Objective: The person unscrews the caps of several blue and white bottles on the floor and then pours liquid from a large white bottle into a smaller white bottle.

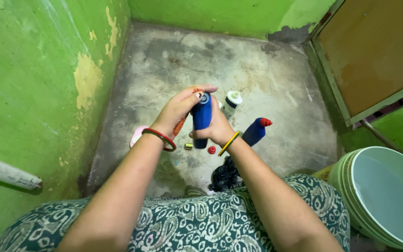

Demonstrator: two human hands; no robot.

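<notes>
She is holding a blue bottle [202,119] upright, long axis near vertical, mouth pointing up. Her right hand [216,128] is wrapping closed around its body; left hand [179,109] fingers are curling shut over the top. It looks like stiff, light plastic, possibly slippery, best gripped mid-body below the fingertips.
</notes>
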